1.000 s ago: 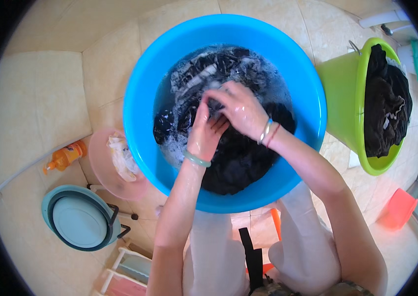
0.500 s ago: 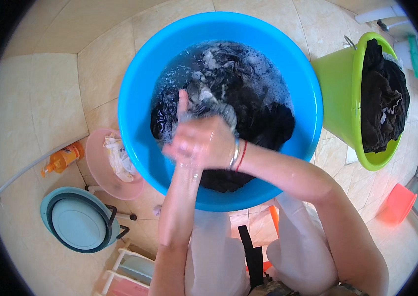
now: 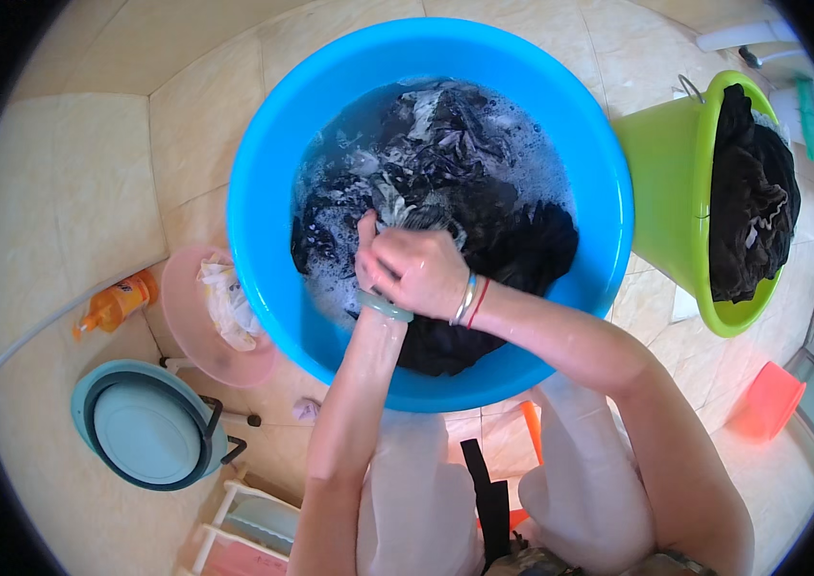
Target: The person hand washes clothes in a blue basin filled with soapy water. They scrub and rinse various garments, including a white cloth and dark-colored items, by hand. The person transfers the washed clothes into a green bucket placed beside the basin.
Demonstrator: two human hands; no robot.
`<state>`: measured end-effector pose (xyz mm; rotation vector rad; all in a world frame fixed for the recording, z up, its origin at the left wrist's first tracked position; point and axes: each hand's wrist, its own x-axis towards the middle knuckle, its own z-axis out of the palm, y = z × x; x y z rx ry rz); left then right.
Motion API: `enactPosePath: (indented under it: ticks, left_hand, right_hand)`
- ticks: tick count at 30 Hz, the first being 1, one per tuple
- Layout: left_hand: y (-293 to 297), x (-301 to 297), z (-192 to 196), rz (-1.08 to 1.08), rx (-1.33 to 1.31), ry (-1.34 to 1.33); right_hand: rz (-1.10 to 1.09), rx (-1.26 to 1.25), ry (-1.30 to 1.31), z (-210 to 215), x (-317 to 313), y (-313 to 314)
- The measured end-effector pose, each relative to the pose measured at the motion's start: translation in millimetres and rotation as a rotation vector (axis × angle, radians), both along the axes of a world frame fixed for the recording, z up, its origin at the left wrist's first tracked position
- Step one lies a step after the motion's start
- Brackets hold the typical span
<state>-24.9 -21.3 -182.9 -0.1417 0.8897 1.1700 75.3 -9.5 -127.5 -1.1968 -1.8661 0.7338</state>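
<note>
A big blue basin (image 3: 267,163) stands on the tiled floor, full of soapy water and dark wet clothes (image 3: 464,163). Both hands are over its near half, pressed together on a bunched dark garment (image 3: 416,219). My right hand (image 3: 421,274) lies on top, fingers closed round the cloth, with bracelets and a red thread at the wrist. My left hand (image 3: 365,252) is mostly hidden beneath it, only the thumb side and a green bangle showing, and it grips the same cloth.
A green bucket (image 3: 676,192) with dark clothes stands at the right. To the left are a pink bowl (image 3: 191,317) holding a cloth, an orange bottle (image 3: 114,302) and a teal lidded basin (image 3: 143,432). An orange tub (image 3: 767,398) sits at lower right.
The hands rubbed the garment, sliding left toward the near rim and then back toward the middle of the basin. The camera view tilted slightly.
</note>
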Motion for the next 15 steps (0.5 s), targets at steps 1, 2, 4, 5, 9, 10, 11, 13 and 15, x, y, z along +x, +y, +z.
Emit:
enactPosePath:
  ticks: [1, 2, 4, 5, 9, 10, 11, 13, 15]
  left_hand:
    - [-1, 2, -8, 0.056, -0.09, 0.098]
    - [7, 1, -5, -0.046, -0.025, -0.011]
    - [23, 16, 20, -0.089, -0.286, 0.308]
    - [22, 9, 10, -0.126, -0.08, 0.23]
    - [37, -6, 17, -0.197, -0.155, 0.139]
    - [40, -9, 11, -0.223, -0.134, 0.131]
    - [41, -10, 6, -0.25, -0.114, 0.123]
    - [39, -4, 1, -0.298, -0.1, 0.161]
    - [43, 4, -4, -0.343, -0.075, 0.176]
  right_hand:
    - [-0.049, 0.002, 0.01, -6, 5, 7]
    - [-0.063, 0.02, -0.106, -18, 14, 15]
    - [-0.125, -0.005, -0.183, -40, 35, 29]
    - [-0.215, -0.072, -0.157, -50, 48, 38]
    - [-0.185, -0.203, -0.319, -65, 82, 34]
    - [-0.038, -0.062, -0.463, -75, 85, 25]
    - [-0.021, -0.096, -0.529, -83, 85, 21]
    - [-0.044, -0.336, -0.616, -94, 83, 26]
    - [-0.143, -0.747, -0.65, -97, 80, 49]
